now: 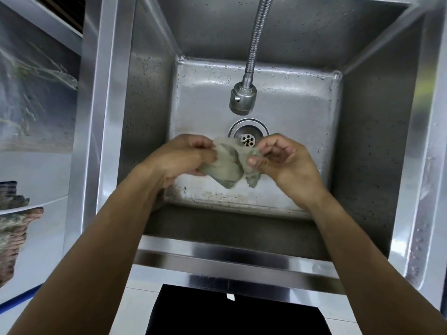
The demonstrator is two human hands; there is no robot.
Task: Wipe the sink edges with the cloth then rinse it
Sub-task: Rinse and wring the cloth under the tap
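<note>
Currently both hands hold the cloth [225,165] bunched over the sink [242,257] basin, short of the drain [248,139]: left hand [183,158] fingers curled round one end, right hand [283,163] pinching the other. Risk: faucet head [242,99] shows no water running, so wringing now likely leaves grime in the cloth; a loose pinch could drop it on the drain. Faucet hose [256,32] hangs ahead of the hands, could snag a lift. Woven basket [12,238] sits left, clear of it all.

Even light, steel glare, edges warped
</note>
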